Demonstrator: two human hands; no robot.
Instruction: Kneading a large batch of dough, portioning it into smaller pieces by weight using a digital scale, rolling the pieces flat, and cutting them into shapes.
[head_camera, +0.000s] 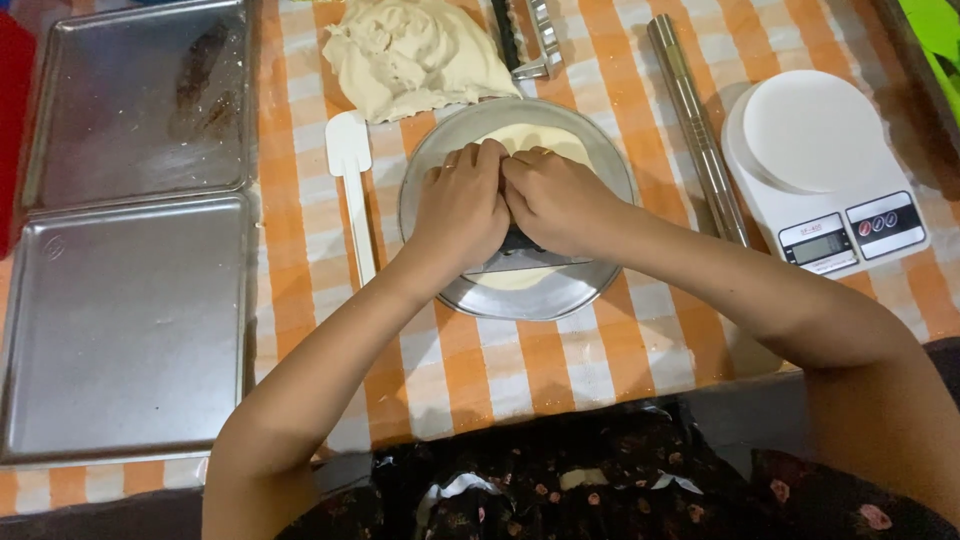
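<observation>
— We work at a table under an orange-and-white checked cloth (520, 370). Nearest us, what do our hands do?

— Our left hand (462, 212) and right hand (556, 203) sit knuckle to knuckle over a round metal plate (590, 290). Both are curled down, fingers bent and pressing on a flat disc of dough (525, 140) in the plate. Whether they pinch it or only press, we cannot tell.

— And which way does the dough lie from our fingers?

— Directly under them, showing beyond the fingertips and again at the near rim. A dark scraper blade (525, 262) lies crosswise just below our palms. Neither hand is nearer; they meet at the middle.

— Further out?

— A white spatula (352, 170) lies left of the plate, long axis pointing away from us. Two metal trays (130, 320) lie further left. Right, a steel rolling pin (695, 130) slants beside a white kitchen scale (815, 150). Farthest, a big lump of dough (410, 55).
</observation>
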